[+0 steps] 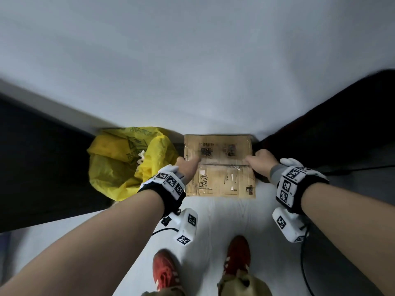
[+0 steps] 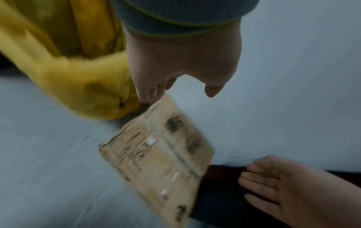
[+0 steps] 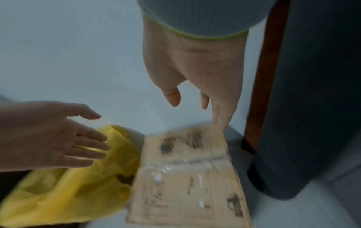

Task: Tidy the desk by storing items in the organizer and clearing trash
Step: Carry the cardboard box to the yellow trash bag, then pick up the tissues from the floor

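Observation:
A flat brown cardboard piece [image 1: 220,176] with tape and black print stands on the pale floor, leaning against the white wall. Left of it sits an open yellow trash bag [image 1: 115,165] with something white inside. My left hand [image 1: 189,165] reaches the cardboard's upper left edge, fingers straight and holding nothing; in the left wrist view its fingertips [image 2: 146,95] sit right at the cardboard [image 2: 160,154] corner. My right hand [image 1: 258,162] is at the upper right edge, also with straight fingers [image 3: 220,120] beside the cardboard [image 3: 187,177]. Blur hides whether either hand touches it.
A dark grey furniture panel with a brown wooden edge [image 3: 261,92] stands just right of the cardboard. Another dark piece of furniture [image 1: 42,167] lies behind the bag on the left. A black cable [image 1: 303,263] runs over the floor at the right. My red shoes [image 1: 237,255] are below.

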A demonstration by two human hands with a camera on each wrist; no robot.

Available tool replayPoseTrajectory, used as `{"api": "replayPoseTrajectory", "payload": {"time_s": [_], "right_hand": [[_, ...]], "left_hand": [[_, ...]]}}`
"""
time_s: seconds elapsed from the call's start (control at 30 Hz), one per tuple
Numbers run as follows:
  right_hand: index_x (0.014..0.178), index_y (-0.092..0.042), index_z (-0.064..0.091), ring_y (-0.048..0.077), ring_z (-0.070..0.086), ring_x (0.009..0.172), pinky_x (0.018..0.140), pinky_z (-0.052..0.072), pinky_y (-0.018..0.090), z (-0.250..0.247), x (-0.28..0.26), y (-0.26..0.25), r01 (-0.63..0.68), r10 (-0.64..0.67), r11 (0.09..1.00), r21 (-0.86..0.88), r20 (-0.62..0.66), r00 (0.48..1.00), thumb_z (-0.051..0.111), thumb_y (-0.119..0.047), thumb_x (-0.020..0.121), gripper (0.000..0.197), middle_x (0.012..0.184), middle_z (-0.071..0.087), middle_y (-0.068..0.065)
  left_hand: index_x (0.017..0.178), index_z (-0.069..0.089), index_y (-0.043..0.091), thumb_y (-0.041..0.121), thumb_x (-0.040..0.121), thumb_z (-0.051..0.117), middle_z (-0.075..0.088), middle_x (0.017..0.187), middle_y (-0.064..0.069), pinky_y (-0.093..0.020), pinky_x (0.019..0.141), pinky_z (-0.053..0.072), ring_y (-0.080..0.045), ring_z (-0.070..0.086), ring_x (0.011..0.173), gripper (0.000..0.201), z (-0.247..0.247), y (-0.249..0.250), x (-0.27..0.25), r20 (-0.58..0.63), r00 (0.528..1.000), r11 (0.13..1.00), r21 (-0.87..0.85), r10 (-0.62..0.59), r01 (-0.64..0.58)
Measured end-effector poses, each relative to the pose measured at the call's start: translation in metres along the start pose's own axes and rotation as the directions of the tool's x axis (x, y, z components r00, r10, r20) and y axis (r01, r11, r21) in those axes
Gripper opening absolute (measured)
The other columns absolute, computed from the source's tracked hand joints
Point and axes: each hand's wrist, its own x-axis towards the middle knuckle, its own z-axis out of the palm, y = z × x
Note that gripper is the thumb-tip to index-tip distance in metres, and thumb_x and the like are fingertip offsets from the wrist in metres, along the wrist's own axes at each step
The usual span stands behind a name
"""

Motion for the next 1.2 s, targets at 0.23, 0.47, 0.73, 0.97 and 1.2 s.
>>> {"api": "replayPoseTrajectory", "payload": {"time_s": [0.23,0.47,0.73,0.97,1.2], "right_hand": [[0.102,0.004,0.066,0.029,0.062,0.084,0.084,0.052,0.038,-0.106,-0.168,-0.135,0.164,-0.162,0.984,-0.066,0.039,0.986,0.058,-0.027,0.088,0.035,0.098,0.07,0.02],[0.111,0.003,0.062,0.029,0.071,0.095,0.085,0.055,0.038,-0.161,-0.345,-0.259,0.346,-0.331,0.934,-0.087,0.152,0.931,0.055,-0.024,0.09,0.035,0.102,0.072,0.017],[0.112,-0.001,0.059,0.025,0.073,0.091,0.092,0.054,0.04,-0.13,-0.53,-0.397,0.659,-0.605,0.745,-0.1,0.316,0.731,0.052,-0.02,0.093,0.028,0.1,0.073,0.012],[0.089,-0.014,0.052,0.021,0.058,0.064,0.058,0.042,0.024,0.021,-0.689,-0.46,0.849,-0.646,0.512,-0.127,0.595,0.478,0.05,-0.017,0.095,0.007,0.081,0.062,0.009],[0.087,-0.012,0.048,0.02,0.05,0.055,0.047,0.03,0.019,0.194,-0.817,-0.463,0.934,-0.532,0.336,-0.119,0.794,0.292,0.047,-0.011,0.096,0.009,0.078,0.055,0.014]], "left_hand": [[0.112,0.061,0.01,0.067,0.058,0.05,0.069,0.107,-0.015,-0.048,0.091,0.052,-0.033,0.064,0.095,0.08,-0.144,0.094,-0.144,-0.048,0.988,0.989,-0.016,0.147,-0.148],[0.112,0.053,0.006,0.039,0.09,0.057,0.06,0.086,-0.007,-0.046,0.087,0.058,-0.03,0.07,0.094,0.04,-0.298,0.134,-0.327,-0.093,0.973,0.967,-0.127,0.21,-0.221],[0.109,0.055,0.007,0.028,0.095,0.055,0.06,0.1,-0.011,-0.037,0.078,0.059,-0.027,0.069,0.079,0.026,-0.474,0.065,-0.48,-0.298,0.94,0.924,-0.286,0.165,-0.253],[0.096,0.057,0.006,0.021,0.095,0.054,0.058,0.078,-0.009,-0.026,0.056,0.048,-0.023,0.061,0.061,0.015,-0.599,-0.121,-0.594,-0.541,0.835,0.862,-0.465,-0.097,-0.201],[0.099,0.054,0.006,0.017,0.096,0.054,0.054,0.079,-0.01,-0.024,0.056,0.043,-0.023,0.059,0.056,0.011,-0.648,-0.331,-0.679,-0.628,0.692,0.75,-0.634,-0.356,-0.188]]}}
